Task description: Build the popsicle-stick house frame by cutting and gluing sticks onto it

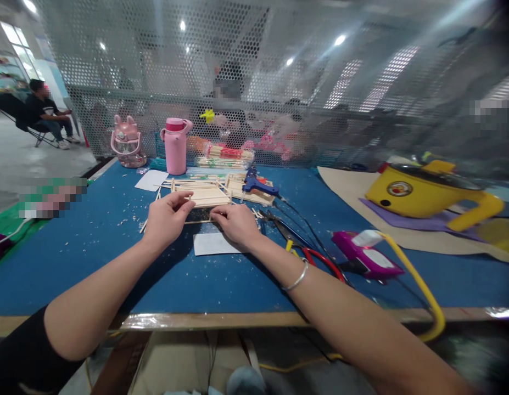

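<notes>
Both hands are at a small model of thin wooden sticks, which has a flat slatted panel and upright posts. My left hand is closed, its thumb and fingertips pinching the model's left front. At the right front corner my right hand pinches the model too, low down near a thin stick; the exact grip is small and partly hidden. A blue hot glue gun lies behind and to the right, by a second stick-built piece. Under my right hand is a white card.
Pliers and red-handled scissors lie right of my hands, near cables. Farther right are a purple-and-white device and a yellow electric pot. A pink bottle and packaged sticks stand before a perforated metal screen.
</notes>
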### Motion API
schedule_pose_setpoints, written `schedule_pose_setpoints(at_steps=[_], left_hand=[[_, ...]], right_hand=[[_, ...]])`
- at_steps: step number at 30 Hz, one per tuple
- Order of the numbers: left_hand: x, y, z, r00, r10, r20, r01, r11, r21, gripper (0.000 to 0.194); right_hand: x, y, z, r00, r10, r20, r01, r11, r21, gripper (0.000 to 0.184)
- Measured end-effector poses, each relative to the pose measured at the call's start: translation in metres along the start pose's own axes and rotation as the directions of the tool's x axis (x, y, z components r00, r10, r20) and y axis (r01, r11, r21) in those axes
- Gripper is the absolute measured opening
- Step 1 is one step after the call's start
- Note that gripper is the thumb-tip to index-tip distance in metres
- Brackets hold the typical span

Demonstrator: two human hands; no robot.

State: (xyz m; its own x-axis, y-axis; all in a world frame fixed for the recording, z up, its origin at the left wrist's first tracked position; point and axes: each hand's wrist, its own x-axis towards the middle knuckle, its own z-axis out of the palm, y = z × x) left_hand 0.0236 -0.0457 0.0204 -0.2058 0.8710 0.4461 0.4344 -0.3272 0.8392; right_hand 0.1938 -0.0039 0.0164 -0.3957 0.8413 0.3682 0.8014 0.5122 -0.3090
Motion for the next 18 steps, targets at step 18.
schedule_pose_setpoints(at_steps=[18], left_hand=[[0.0,0.0015,-0.0011,1.0,-0.003,0.004,0.003,0.999,0.036,0.03]], right_hand=[[-0.0038,-0.0004,-0.0096,0.995,-0.083,-0.056,0.076,0.99,-0.118,0.028]])
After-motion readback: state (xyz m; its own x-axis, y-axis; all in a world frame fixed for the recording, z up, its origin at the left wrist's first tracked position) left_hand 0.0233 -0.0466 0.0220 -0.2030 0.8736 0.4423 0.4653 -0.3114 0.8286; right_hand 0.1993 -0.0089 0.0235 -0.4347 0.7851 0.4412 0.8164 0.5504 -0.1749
